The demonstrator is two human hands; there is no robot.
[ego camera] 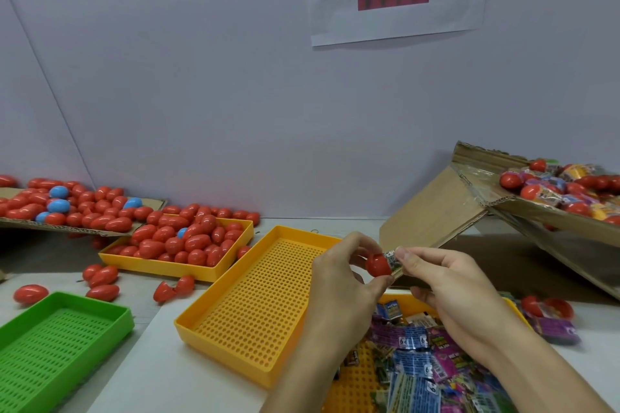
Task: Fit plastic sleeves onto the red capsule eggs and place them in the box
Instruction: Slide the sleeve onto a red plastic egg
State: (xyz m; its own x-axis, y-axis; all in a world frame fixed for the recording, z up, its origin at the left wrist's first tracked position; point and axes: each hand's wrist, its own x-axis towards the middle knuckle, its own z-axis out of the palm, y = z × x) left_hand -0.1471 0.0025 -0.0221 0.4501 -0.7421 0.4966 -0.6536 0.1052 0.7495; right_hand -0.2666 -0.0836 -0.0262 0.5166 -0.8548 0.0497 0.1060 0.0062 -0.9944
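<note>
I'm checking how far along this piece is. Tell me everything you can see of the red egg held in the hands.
The red egg is a smooth, glossy capsule that looks like plastic, held in the air above the empty yellow perforated tray. The left hand grips its left end with curled fingers and thumb. A printed plastic sleeve, pinched by the right hand, covers only its right end; most of the red shell is bare. Its far side is hidden.
</note>
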